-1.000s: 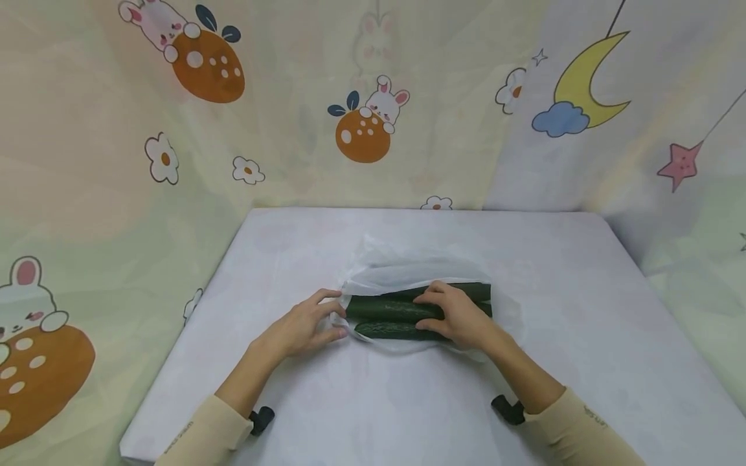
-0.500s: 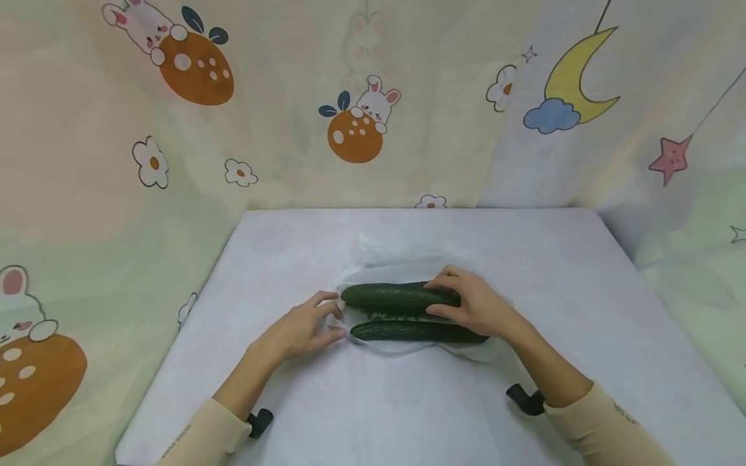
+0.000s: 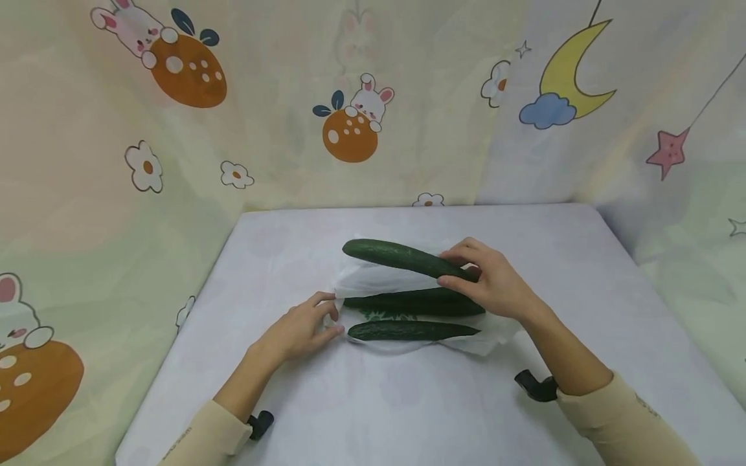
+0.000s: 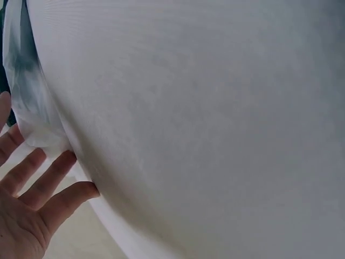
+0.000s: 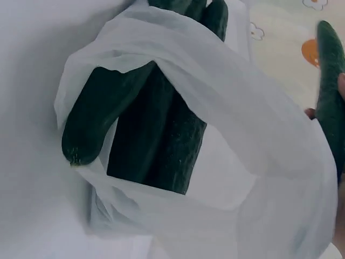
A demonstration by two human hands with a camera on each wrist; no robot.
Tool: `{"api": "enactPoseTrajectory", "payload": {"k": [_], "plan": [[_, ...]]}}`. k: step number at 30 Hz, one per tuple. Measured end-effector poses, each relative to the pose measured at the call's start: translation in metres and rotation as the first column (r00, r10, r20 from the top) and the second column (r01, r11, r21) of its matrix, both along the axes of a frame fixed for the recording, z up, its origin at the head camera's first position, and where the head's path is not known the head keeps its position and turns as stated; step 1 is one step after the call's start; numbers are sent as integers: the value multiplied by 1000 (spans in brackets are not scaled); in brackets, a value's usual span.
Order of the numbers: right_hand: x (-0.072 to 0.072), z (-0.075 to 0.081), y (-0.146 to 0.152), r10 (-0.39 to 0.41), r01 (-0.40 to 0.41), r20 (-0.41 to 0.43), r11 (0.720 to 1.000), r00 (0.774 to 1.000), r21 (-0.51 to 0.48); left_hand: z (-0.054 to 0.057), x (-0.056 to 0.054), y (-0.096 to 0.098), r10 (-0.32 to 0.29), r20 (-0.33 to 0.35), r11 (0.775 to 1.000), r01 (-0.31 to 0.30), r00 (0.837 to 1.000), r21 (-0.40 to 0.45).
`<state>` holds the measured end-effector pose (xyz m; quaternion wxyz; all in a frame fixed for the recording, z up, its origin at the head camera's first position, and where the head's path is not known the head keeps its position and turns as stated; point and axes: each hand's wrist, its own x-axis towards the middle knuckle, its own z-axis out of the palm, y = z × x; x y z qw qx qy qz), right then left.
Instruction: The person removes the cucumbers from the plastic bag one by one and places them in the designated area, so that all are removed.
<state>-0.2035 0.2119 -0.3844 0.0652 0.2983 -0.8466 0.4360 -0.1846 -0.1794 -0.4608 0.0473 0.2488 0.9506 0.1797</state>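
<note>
The tabletop [image 3: 583,272] is draped in pale cloth and carries everything, with a cartoon-print backdrop [image 3: 175,162] hung behind it and to both sides. Near the middle lies the thin white plastic bag [image 3: 373,279], flat on its side with its mouth turned toward my left — that is why its contents show so plainly from the head view. Inside it two cucumbers [image 3: 408,317] lie side by side, lengthwise across the bag; the right wrist view shows a dark stack there, and I cannot say whether more hide beneath.

My right hand [image 3: 495,285] holds a third cucumber [image 3: 402,257] by its right end, fingers above and thumb below, so the long body sticks out to my left and hangs clear above the bag's upper flap, touching neither bag nor tabletop. The grip is closed round that end only, which leaves the rest of the cucumber free.

My left hand [image 3: 300,330] rests at the bag's mouth, fingers loosely spread against the plastic edge — pinning the flimsy film so it stays put. Its grip is relaxed and holds nothing.
</note>
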Motion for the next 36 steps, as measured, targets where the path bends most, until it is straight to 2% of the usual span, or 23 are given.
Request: {"api": "enactPoseTrajectory", "payload": {"k": [7, 12, 17, 20, 22, 25, 29, 36], "plan": [[-7, 11, -7, -35, 28, -29, 980, 999, -198, -1, -1, 3, -55, -12, 998, 55, 998, -26], [-14, 25, -2, -41, 15, -85, 957, 996, -291, -1, 1, 3, -48, 8, 999, 48, 999, -8], [-18, 39, 13, -111, 44, -164, 929, 980, -366, -1, 1, 3, -37, 8, 999, 37, 999, 3], [-21, 42, 26, -172, 105, -125, 903, 977, -417, 0, 1, 3, -33, 2, 999, 33, 999, 9], [-26, 38, 36, -216, 157, -88, 886, 972, -437, -1, 1, 3, -29, 0, 1000, 29, 1000, 6], [-31, 33, 52, -284, 237, -50, 873, 957, -427, -1, 0, 3, -25, 3, 1000, 25, 1000, 6], [-37, 24, 73, -376, 344, -28, 873, 926, -344, -1, 0, 2, -23, 9, 1000, 23, 1000, 7], [-46, 11, 101, -433, 421, 9, 871, 901, -254, -2, 0, 4, -8, 10, 1000, 8, 1000, 7]]}}
